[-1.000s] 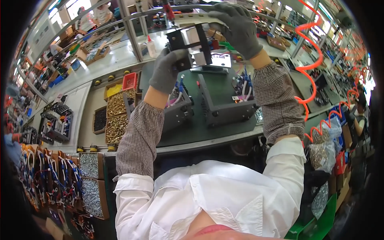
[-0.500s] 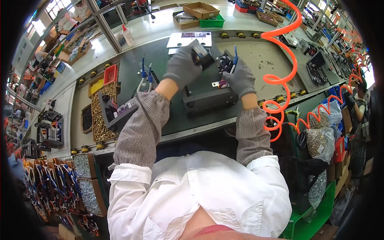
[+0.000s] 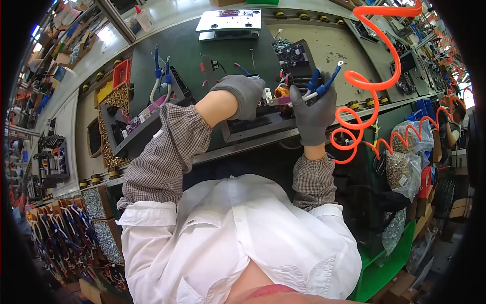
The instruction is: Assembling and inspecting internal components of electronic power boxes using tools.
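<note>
My left hand (image 3: 242,96), in a grey glove, is closed on a black block that it mostly hides; a silvery edge shows by the fingertips. It is low over an open dark metal casing (image 3: 253,130) in front of me. My right hand (image 3: 315,112), gloved too, grips white cables with blue sleeves (image 3: 324,86) and ring lugs between thumb and fingers at the casing's right. Between the hands, a copper-wound coil (image 3: 281,91) shows in the casing. A second casing (image 3: 144,124) with similar cables (image 3: 161,78) lies to the left.
A silvery fixture plate (image 3: 229,21) stands behind the casing. A dark circuit board part (image 3: 296,57) lies at the far right. Boxes of brass fasteners (image 3: 119,99) and a red bin (image 3: 121,74) are at left. An orange coiled hose (image 3: 374,81) hangs on the right.
My left hand has brought the black block down and toward me, over the casing. My right hand has shifted right with the cables, which now lean outward. The whole view has shifted.
</note>
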